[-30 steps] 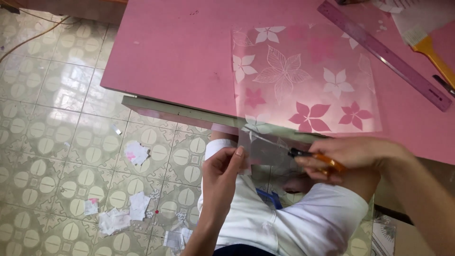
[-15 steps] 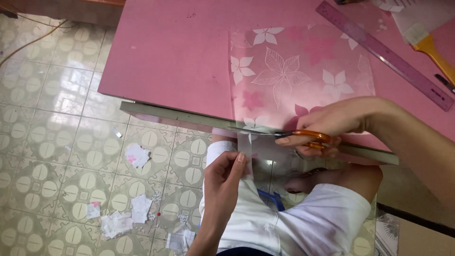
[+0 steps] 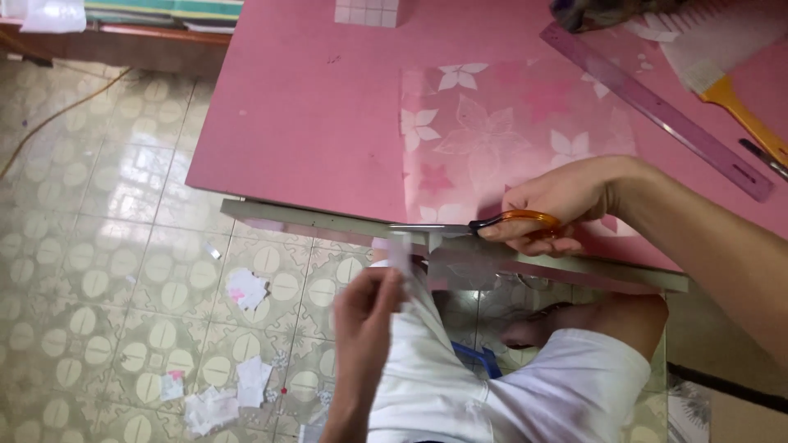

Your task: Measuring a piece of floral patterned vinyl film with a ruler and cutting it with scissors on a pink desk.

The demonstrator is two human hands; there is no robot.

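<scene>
At the table's near edge, centre frame: my right hand (image 3: 566, 205) has fingers through the orange loops of the scissors (image 3: 484, 226), closed round the handles; blades run left from the grip, roughly level, tips pointing to frame left along the table edge, so the long axis is near horizontal and about parallel to the edge. Blades look nearly closed, can't tell exactly. My left hand (image 3: 365, 316), lower centre, pinches the hanging corner of the clear flower-print sheet (image 3: 509, 135) between thumb and fingers. That sheet lies flat on the pink table (image 3: 312, 107), centre-right, near margin overhanging the edge where the blades meet it; its printed flowers show white and pink. Doing this cut well, my read: keep the pinched flap taut and pulled slightly down so the film doesn't fold between the blades, keep the blades square to the film, follow the table edge as a straight guide, cut with long strokes rather than snips at the tips, and keep the left fingers clear below the cut line. Purple ruler (image 3: 657, 107) lies diagonal at upper right, well apart from the cut, with a yellow-handled tool (image 3: 743, 115) just beyond it. Paper scraps (image 3: 246, 289) are scattered on the tiled floor (image 3: 98, 246), lower left.
</scene>
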